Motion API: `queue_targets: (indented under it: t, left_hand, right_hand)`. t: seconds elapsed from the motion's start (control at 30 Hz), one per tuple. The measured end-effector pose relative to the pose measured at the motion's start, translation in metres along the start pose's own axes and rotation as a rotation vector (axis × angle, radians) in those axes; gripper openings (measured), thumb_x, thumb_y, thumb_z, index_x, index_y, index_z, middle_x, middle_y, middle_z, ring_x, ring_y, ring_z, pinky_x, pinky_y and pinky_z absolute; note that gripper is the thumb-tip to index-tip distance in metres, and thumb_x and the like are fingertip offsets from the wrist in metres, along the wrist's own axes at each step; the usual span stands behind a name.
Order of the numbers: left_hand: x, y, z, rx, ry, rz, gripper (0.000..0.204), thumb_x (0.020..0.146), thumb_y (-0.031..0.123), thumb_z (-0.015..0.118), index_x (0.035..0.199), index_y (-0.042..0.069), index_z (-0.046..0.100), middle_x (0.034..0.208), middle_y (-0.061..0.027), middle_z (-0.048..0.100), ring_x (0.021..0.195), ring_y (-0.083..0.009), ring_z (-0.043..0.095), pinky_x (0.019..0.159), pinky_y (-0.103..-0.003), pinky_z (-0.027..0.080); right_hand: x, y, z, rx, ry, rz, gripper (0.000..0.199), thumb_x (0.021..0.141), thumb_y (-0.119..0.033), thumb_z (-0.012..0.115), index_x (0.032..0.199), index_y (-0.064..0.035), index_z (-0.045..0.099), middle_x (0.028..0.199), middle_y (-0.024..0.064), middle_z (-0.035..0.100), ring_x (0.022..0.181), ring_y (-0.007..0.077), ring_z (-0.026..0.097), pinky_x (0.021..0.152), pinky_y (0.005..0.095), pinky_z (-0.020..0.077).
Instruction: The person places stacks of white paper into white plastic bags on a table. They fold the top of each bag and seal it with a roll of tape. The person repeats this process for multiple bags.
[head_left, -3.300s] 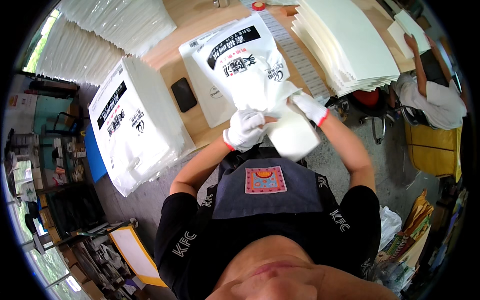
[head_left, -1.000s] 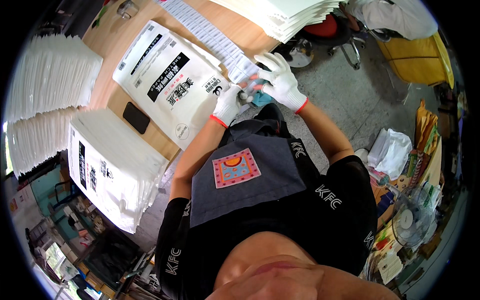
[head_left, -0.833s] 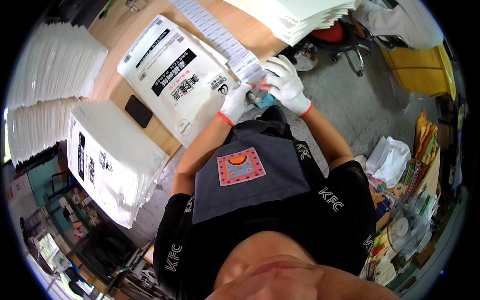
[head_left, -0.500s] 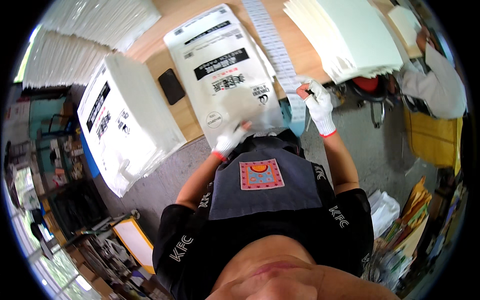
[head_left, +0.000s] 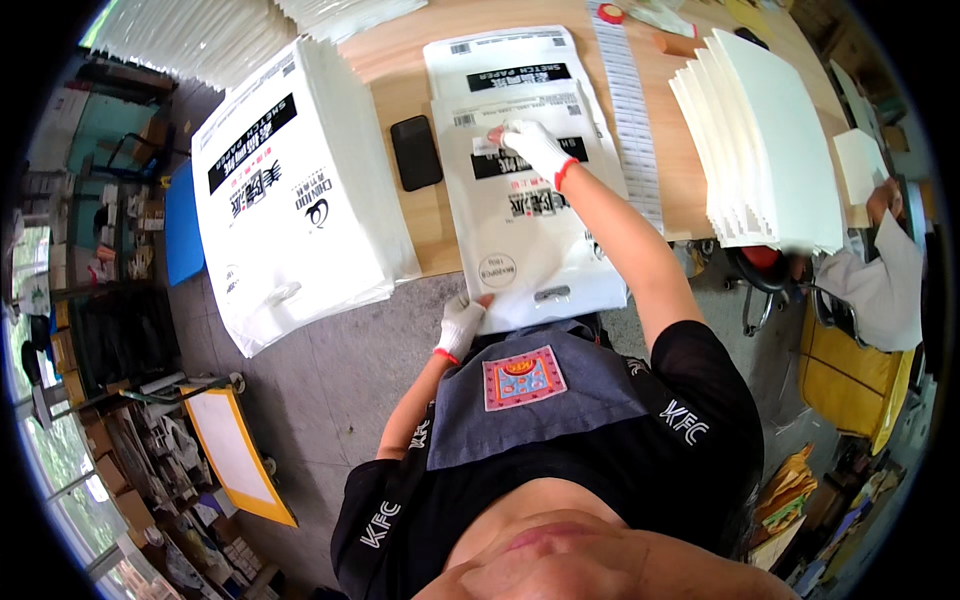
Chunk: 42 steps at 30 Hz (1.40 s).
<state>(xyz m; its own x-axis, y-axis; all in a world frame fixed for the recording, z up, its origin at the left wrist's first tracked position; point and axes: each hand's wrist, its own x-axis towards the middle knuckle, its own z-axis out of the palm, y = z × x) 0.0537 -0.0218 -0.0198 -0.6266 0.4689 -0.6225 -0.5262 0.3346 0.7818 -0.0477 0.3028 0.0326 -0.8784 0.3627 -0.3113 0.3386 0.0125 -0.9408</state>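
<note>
A white plastic packet of sketch paper (head_left: 520, 240) with black bands lies over the table's near edge, on top of another packet (head_left: 500, 50). My left hand (head_left: 461, 325), in a white fingerless-tipped glove with red cuff, pinches the packet's near left corner. My right hand (head_left: 535, 150), gloved the same way, reaches across to the packet's far left part. Its bent fingers are at a small white label (head_left: 484, 147) lying over the black band. The glove partly hides the fingertips. To the right runs a long strip of printed labels (head_left: 628, 110).
A tall stack of similar packets (head_left: 300, 180) stands at left, beside a black phone (head_left: 416, 153). White sheets are fanned in a stack (head_left: 770, 150) at right. More plastic-wrapped stacks (head_left: 190, 35) stand far left. Another person's sleeve (head_left: 880, 290) shows at the right edge.
My right hand has moved from beside the label strip to the packet's far part. My left hand has come to the packet's near corner. The view has shifted, and a packet now overlaps another.
</note>
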Motion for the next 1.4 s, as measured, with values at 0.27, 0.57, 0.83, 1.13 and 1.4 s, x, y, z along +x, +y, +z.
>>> queue_targets:
  t: [0.27, 0.57, 0.83, 1.13, 1.4]
  left_hand:
    - [-0.035, 0.008, -0.019, 0.211, -0.006, -0.114, 0.02, 0.083, 0.02, 0.066, 0.086, 0.0, 0.069, 0.067, 0.001, 0.06, 0.057, -0.0067, 0.049, 0.051, -0.026, 0.038]
    - [-0.04, 0.023, -0.024, 0.203, -0.049, -0.122, 0.02, 0.084, 0.016, 0.064, 0.093, -0.002, 0.067, 0.074, -0.0004, 0.063, 0.062, -0.0067, 0.05, 0.057, -0.023, 0.041]
    - [-0.067, 0.105, -0.03, 0.221, -0.104, 0.279, 0.03, 0.088, 0.02, 0.062, 0.111, 0.002, 0.062, 0.089, -0.0038, 0.067, 0.078, -0.0067, 0.055, 0.07, -0.024, 0.046]
    - [-0.122, 0.203, -0.03, 0.676, 0.039, 0.553, 0.029, 0.087, 0.027, 0.062, 0.11, 0.009, 0.061, 0.083, -0.0158, 0.065, 0.076, -0.0307, 0.064, 0.07, -0.035, 0.049]
    - [-0.163, 0.24, -0.18, -0.1, 0.569, 1.14, 0.025, 0.097, 0.017, 0.047, 0.109, -0.003, 0.057, 0.098, -0.0082, 0.063, 0.085, -0.0128, 0.06, 0.073, -0.024, 0.048]
  right_hand:
    - [0.073, 0.005, 0.052, -0.511, 0.148, -0.057, 0.025, 0.077, -0.025, 0.063, 0.09, -0.0054, 0.072, 0.087, 0.0155, 0.069, 0.082, 0.0224, 0.064, 0.08, 0.0324, 0.0479]
    - [0.041, -0.009, 0.055, -0.621, 0.421, -0.14, 0.027, 0.084, -0.028, 0.059, 0.103, -0.011, 0.065, 0.112, 0.0152, 0.061, 0.105, 0.0308, 0.057, 0.09, 0.0356, 0.0434]
    - [-0.168, 0.011, -0.044, -1.071, 0.386, -0.038, 0.038, 0.086, -0.047, 0.053, 0.093, -0.01, 0.061, 0.084, 0.0116, 0.066, 0.072, 0.0307, 0.063, 0.061, 0.0443, 0.0464]
    - [-0.21, 0.106, -0.008, 0.69, -0.05, 0.154, 0.032, 0.096, -0.014, 0.048, 0.121, 0.0036, 0.053, 0.111, 0.0068, 0.062, 0.097, 0.0133, 0.059, 0.084, 0.0252, 0.0473]
    - [-0.098, -0.134, 0.114, 0.199, -0.341, -0.336, 0.031, 0.09, -0.035, 0.06, 0.083, -0.0048, 0.059, 0.065, -0.0029, 0.049, 0.056, 0.0043, 0.046, 0.047, 0.023, 0.0347]
